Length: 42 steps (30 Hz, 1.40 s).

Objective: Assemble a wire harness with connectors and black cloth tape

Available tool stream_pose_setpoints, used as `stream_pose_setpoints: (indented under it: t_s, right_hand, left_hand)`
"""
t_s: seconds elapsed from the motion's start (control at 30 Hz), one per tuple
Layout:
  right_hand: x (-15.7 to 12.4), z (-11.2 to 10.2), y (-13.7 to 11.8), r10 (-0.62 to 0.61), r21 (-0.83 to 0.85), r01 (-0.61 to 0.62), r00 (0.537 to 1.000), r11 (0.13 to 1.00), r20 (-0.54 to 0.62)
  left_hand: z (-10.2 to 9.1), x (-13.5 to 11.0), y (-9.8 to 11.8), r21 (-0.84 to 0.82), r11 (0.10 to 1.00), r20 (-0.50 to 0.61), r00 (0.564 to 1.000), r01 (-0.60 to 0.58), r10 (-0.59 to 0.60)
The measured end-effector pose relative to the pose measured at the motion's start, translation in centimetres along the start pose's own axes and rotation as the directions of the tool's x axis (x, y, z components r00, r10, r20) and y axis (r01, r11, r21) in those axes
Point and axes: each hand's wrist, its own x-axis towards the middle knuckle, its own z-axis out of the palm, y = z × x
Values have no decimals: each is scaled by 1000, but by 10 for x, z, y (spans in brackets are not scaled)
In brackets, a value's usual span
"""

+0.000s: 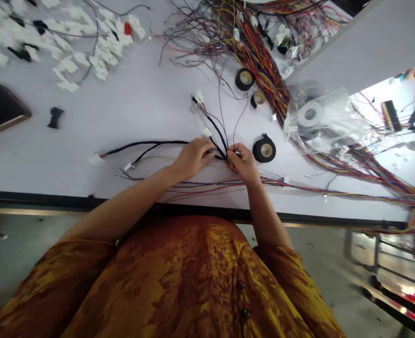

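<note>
In the middle of the head view, the left hand [194, 158] and the right hand [245, 165] sit a little apart, thumb and fingertips of each pinched on a black-wrapped wire harness [219, 130] near where its branches meet. 2 wrapped branches [158, 142] stretch toward the left of the frame and end in white connectors [96, 159]; others point up toward the top centre. Below the hands, loose coloured wires [200, 187] run along the near edge of the table [123, 108]. A roll of black tape [257, 151] lies just right of the right hand, with 2 smaller rolls [244, 87] above it, beside a thick wire bundle [260, 61] at upper right. A clear plastic bag [344, 112] covers part of that bundle. Many white pieces [105, 51] lie scattered at upper left.
</note>
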Motion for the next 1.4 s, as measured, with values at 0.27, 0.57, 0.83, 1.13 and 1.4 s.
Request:
stream_pose_setpoints:
  t_s: [0.27, 0.57, 0.83, 1.13, 1.4]
  right_hand:
    - [-5, 0, 10, -8, 124, 13, 999, 992, -40]
    - [-4, -2, 14, -12, 256, 22, 999, 966, -39]
    - [-3, 3, 13, -46, 223, 64, 995, 973, -87]
    - [-6, 13, 12, -269, -83, 261, 958, 962, -104]
    - [4, 6, 14, 97, 344, 33, 931, 938, -352]
  left_hand:
    - [9, 25, 9, -339, 903, 8, 960, 265, -279]
    - [13, 35, 13, -457, 825, -31, 921, 332, -388]
    - [9, 22, 21, -720, 634, 74, 939, 283, -335]
    - [11, 17, 14, -676, 707, -5, 958, 207, -286]
    - [11, 8, 2, -763, 582, -40, 878, 282, -478]
